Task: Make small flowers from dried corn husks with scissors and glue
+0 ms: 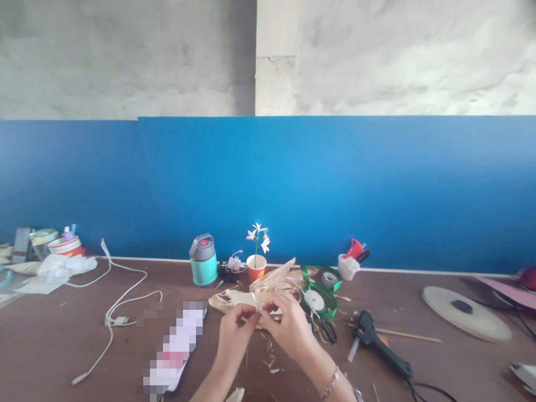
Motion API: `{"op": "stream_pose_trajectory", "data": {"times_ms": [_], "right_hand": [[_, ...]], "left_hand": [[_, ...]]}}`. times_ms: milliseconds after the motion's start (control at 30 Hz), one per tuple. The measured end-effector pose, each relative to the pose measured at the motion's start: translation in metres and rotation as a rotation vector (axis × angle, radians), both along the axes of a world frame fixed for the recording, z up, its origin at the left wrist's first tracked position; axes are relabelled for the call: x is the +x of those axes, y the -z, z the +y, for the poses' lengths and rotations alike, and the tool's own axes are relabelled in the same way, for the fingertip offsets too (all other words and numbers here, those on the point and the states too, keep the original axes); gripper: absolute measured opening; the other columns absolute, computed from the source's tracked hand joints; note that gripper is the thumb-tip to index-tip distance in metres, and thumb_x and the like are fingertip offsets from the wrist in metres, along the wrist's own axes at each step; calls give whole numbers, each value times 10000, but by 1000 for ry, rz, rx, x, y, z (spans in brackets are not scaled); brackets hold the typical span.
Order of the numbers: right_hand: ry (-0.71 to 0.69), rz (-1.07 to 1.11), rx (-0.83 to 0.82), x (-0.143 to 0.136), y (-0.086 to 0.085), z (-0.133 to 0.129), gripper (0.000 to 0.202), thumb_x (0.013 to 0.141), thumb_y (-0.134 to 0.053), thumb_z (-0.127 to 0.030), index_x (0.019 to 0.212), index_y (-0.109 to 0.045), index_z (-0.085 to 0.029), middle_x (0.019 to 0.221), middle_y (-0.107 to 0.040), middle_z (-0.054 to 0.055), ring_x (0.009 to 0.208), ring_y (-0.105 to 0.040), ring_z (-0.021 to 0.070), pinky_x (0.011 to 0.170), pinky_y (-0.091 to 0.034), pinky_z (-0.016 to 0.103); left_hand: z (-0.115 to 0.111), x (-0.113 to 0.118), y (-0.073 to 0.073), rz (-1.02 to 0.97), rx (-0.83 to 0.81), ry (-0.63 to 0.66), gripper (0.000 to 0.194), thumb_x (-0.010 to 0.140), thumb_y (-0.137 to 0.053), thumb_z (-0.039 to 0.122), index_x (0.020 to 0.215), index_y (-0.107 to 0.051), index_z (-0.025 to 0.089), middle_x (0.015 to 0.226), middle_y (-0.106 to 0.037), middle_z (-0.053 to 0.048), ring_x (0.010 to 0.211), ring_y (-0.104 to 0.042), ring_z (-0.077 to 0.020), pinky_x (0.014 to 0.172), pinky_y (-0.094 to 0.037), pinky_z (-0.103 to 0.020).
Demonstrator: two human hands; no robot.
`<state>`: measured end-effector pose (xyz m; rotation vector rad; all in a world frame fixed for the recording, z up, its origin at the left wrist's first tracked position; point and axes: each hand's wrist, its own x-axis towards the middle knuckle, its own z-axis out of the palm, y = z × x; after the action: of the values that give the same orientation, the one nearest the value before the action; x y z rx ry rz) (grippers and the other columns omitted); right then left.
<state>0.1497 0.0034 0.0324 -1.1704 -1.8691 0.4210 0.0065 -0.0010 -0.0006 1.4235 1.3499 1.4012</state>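
My left hand point(240, 330) and my right hand point(288, 325) meet at the middle of the table, both closed in a pinch. Between their fingertips is a small pale strip point(258, 306), by its look a piece of dried husk; its shape is mostly hidden. Just behind the hands lies a pile of dried husks point(278, 276). A spool of green ribbon point(330, 304) rests to the right of my right hand, with dark-handled scissors point(329, 330) partly hidden beside it. Husk scraps point(273, 369) are scattered on the table below.
A paper cup point(256, 273) holds a stem of pale flowers point(264, 244). Left are a turquoise flask point(204, 271), a phone point(178, 349) and a white cable point(109, 312). Right are a glue gun point(383, 343), a round turntable point(469, 315) and a white pen cup point(347, 268). A blue partition point(314, 184) stands behind.
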Motion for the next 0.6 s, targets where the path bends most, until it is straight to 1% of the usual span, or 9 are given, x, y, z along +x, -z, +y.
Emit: {"op": "stream_pose_trajectory", "data": {"times_ms": [133,200,300,400,533,600], "right_hand": [[14,61,-111,0,2,3,97,695,-561,-127,652,-612,-197,718,-647,32,741,-561,204,702,-402,303],[24,84,-148,0,2,4,97,690,-552,-138,636,-611,-194,696,-642,28,712,-551,195,677,-395,294],[40,77,-189,-1,0,3,82,685,-554,-158,636,-613,-188,688,-642,30,687,-541,189,653,-389,290],[34,61,-233,-2,-1,3,79,679,-557,-161,640,-622,-184,678,-649,29,657,-544,181,633,-392,285],[66,61,-241,-2,-1,3,87,654,-557,-140,619,-623,-184,649,-651,23,623,-538,173,618,-392,283],[56,78,-228,-2,1,4,90,652,-554,-138,613,-617,-190,633,-642,17,617,-536,171,607,-385,278]], "left_hand": [[-1,1,-2,-25,-14,30,196,687,-641,347,687,-687,157,675,-703,-40,662,-625,-207,612,-464,-281],[-2,1,-3,-32,-20,55,205,704,-630,348,709,-699,155,694,-712,-45,672,-628,-207,624,-466,-279],[-1,0,-1,-44,-4,79,236,741,-607,355,759,-718,148,723,-725,-55,698,-634,-210,655,-472,-284],[0,-1,2,-52,-1,88,270,747,-610,374,792,-729,137,725,-729,-64,696,-638,-218,647,-479,-289],[0,-1,5,-52,-7,81,293,741,-617,394,796,-733,131,720,-723,-65,694,-633,-219,652,-476,-289],[0,0,5,-50,-9,80,288,743,-615,390,793,-734,133,706,-718,-56,684,-626,-212,643,-468,-280]]}}
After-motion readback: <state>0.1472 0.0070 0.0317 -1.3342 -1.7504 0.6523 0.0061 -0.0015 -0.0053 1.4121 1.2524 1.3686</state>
